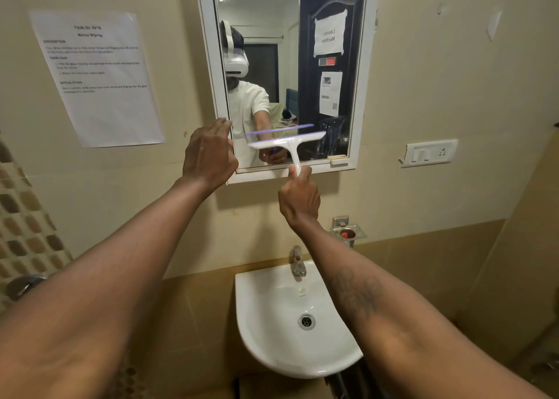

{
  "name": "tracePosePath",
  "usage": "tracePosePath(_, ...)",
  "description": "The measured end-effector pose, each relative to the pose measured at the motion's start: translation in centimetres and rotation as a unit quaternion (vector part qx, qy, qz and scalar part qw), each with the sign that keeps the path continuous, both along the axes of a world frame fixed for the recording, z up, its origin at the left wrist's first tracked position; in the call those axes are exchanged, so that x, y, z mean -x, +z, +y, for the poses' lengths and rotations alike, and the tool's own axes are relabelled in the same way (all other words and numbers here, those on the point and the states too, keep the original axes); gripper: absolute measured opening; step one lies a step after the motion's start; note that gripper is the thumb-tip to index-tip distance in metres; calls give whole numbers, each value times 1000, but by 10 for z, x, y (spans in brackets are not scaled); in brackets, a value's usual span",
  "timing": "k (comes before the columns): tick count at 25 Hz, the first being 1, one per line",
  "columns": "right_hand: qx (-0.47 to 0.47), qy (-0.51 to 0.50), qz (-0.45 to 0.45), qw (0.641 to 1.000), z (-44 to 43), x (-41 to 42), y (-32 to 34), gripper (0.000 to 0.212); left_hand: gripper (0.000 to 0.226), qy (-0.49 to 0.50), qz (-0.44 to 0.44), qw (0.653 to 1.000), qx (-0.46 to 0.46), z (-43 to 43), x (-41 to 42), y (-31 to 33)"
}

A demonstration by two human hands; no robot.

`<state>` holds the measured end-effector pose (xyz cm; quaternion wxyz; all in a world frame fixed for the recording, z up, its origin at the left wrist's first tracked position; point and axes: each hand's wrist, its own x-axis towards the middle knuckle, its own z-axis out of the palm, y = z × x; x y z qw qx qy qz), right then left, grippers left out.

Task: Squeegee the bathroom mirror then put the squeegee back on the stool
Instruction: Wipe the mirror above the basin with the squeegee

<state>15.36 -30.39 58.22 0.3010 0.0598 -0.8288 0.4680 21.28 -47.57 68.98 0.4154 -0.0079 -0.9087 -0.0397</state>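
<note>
The white-framed mirror (pixel 302 66), a tall glossy rectangle on the matte cream wall, is the landmark: the wiping step looks to be in hand, with the stool out of sight. Below the mirror hangs a smooth rounded ceramic sink (pixel 272 323), and at the mirror's lower left edge the left hand (pixel 208 153) rests, fingers loosely curled, gripping nothing. The right hand (pixel 299 199) is clamped on the handle of the white plastic T-shaped squeegee (pixel 287 143), its blade across the mirror's lower glass; next likely calls for a steady pull.
</note>
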Motion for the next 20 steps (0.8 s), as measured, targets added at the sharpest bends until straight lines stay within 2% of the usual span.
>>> tracePosePath(4, 23, -26, 32, 999, 14, 21, 42, 31, 37, -8, -1, 1000, 1, 14, 3, 8)
tracePosePath(8, 9, -37, 35, 999, 29, 40, 57, 34, 31, -9, 6, 1000, 6, 24, 9, 16)
tracePosePath(12, 7, -38, 24, 999, 36, 55, 62, 32, 25, -8, 8, 1000, 10, 27, 18, 18)
tracePosePath(20, 8, -32, 9, 999, 41, 70, 46, 33, 30, -8, -4, 1000, 9, 31, 32, 11)
